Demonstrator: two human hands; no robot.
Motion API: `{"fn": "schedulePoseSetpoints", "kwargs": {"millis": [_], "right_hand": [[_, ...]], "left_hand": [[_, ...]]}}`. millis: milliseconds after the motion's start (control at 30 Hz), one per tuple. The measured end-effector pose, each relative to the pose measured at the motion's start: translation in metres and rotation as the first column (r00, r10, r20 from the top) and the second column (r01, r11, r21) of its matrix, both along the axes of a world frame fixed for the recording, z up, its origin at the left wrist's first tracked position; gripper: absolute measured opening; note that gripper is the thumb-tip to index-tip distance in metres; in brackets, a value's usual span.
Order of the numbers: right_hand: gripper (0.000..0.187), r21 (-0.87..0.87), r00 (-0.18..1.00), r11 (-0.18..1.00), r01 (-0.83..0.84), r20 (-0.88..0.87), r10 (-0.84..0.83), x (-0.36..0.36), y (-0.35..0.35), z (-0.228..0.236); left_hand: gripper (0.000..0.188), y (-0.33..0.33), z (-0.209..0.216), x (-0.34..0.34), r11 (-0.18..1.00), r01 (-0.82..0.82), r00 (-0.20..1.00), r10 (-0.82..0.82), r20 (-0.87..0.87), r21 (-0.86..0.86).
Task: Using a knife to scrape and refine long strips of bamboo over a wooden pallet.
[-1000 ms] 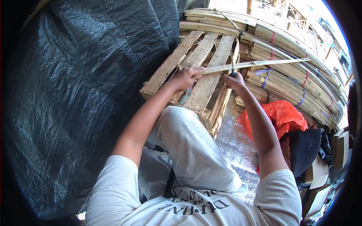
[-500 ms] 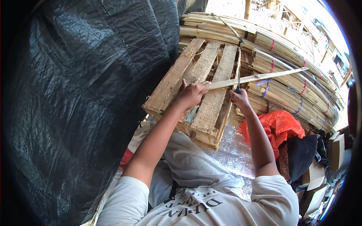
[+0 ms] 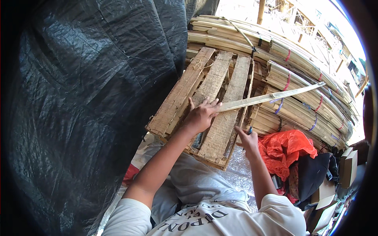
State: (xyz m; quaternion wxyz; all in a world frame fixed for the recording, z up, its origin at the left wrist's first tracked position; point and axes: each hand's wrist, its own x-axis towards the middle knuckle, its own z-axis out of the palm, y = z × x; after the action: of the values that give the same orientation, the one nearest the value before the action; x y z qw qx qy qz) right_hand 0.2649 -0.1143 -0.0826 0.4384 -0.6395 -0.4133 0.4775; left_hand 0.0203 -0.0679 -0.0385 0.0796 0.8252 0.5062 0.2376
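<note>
A low crate of rough wooden slats [image 3: 230, 84] lies in front of me. A long, thin wooden strip [image 3: 271, 96] crosses its top, its far end jutting out past the right side. My left hand [image 3: 201, 117] presses the strip's near end down on the slats, thumb raised and fingers over the wood. Beside the crate's right edge, lower than the strip and apart from it, my right hand [image 3: 248, 141] is closed around a slim tool with a blue end [image 3: 250, 130]. Most of that tool is hidden in the fist, so its kind does not show.
Bundles of wooden strips [image 3: 299, 94], tied with red and purple bands, are stacked behind and to the right. A dark tarp [image 3: 98, 98] hangs at the left. An orange-red plastic bag [image 3: 285, 149] and cardboard boxes [image 3: 326, 192] lie at the right, near a silvery floor sheet [image 3: 238, 173].
My right hand has dropped away from the strip towards me, taking the blue-ended tool along. My left hand stays on the strip's near end. The whole scene sits slightly lower in view.
</note>
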Motion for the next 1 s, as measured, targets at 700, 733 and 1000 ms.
{"fn": "schedulePoseSetpoints", "kwargs": {"millis": [700,733,1000], "right_hand": [[0.024,0.000,0.997,1.000,0.008,-0.079,-0.008,0.041,-0.019,-0.035],[0.023,0.017,0.995,1.000,-0.005,-0.098,0.006,0.042,-0.017,-0.036],[0.039,0.046,0.999,0.999,-0.014,-0.037,0.015,0.025,-0.019,-0.021]], "left_hand": [[0.044,-0.027,0.013,0.048,0.991,-0.112,0.992,0.116,0.058,-0.078],[0.043,-0.028,0.017,0.049,0.989,-0.108,0.990,0.115,0.080,-0.096],[0.032,-0.052,0.043,0.033,0.990,-0.042,0.999,0.043,0.000,-0.137]]}}
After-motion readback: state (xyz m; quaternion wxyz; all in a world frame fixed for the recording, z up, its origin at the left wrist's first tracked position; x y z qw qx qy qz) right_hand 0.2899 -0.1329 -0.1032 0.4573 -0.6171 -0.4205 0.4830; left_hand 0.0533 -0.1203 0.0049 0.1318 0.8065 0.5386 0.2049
